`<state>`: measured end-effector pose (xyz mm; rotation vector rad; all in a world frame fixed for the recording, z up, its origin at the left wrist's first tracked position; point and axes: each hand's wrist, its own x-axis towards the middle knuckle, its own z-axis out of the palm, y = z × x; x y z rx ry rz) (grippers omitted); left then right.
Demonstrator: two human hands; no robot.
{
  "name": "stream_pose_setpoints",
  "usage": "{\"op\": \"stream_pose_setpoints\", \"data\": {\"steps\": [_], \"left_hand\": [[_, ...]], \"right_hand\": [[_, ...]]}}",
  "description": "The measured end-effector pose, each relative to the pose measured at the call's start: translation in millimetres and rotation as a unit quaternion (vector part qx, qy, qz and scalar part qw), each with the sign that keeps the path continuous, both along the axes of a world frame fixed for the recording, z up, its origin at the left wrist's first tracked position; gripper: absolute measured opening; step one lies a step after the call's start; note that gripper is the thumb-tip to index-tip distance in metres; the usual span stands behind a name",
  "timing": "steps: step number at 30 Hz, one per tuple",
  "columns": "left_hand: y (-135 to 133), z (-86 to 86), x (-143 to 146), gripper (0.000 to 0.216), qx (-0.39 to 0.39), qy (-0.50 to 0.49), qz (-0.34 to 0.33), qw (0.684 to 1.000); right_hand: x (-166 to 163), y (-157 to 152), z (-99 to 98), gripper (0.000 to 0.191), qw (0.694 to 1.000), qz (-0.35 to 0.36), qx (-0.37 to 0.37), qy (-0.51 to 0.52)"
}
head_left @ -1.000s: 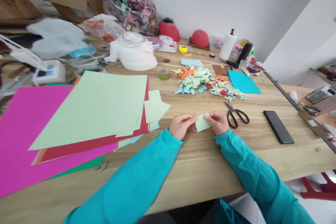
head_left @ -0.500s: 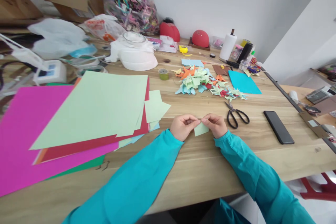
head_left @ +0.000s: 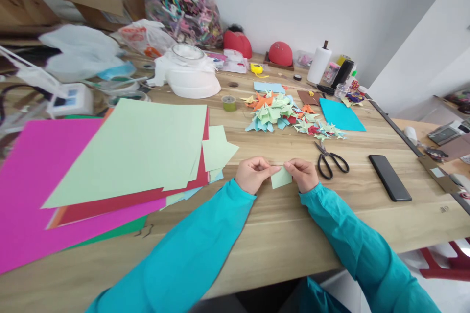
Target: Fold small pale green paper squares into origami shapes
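A small light-green paper square (head_left: 281, 179) is pinched at its upper edge between both hands, just over the wooden table. My left hand (head_left: 256, 174) is closed, its thumb and forefinger on the paper's upper left corner. At the upper right corner, my right hand (head_left: 301, 174) grips it the same way. Black-handled scissors (head_left: 328, 160) lie right of my right hand. Beyond the hands is a heap of folded paper shapes (head_left: 273, 113) in green, orange, blue and red. Several light-green paper pieces (head_left: 216, 149) lie left of my left hand.
Large coloured sheets (head_left: 135, 146) are stacked on the left. A black phone (head_left: 389, 177) lies at the right, and a turquoise sheet (head_left: 342, 115) behind the scissors. Tape roll (head_left: 229, 103), white paper roll (head_left: 319, 64), red pincushion (head_left: 280, 54) and plastic bags (head_left: 79, 53) stand farther back.
My fingers have drawn slightly apart along the paper's upper edge, so more of the square shows. The left hand has shifted a little to the left and up.
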<state>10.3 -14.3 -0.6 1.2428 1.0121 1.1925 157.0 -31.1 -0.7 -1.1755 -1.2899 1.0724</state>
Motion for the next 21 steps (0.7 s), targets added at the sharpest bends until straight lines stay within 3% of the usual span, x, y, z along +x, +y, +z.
{"op": "stream_pose_setpoints", "data": {"steps": [12, 18, 21], "left_hand": [[0.3, -1.9, 3.6, 0.029, -0.121, -0.133, -0.023, 0.983], [-5.9, 3.4, 5.5, 0.063, -0.107, -0.100, -0.094, 0.985], [-8.3, 0.9, 5.7, 0.068, -0.070, -0.063, -0.116, 0.989]], "right_hand": [[3.5, 5.6, 0.8, 0.031, 0.997, -0.077, -0.010, 0.001], [4.9, 8.5, 3.3, 0.035, 0.993, -0.102, -0.056, 0.034], [4.3, 8.9, 1.1, 0.033, 0.990, -0.107, -0.064, 0.060]]}}
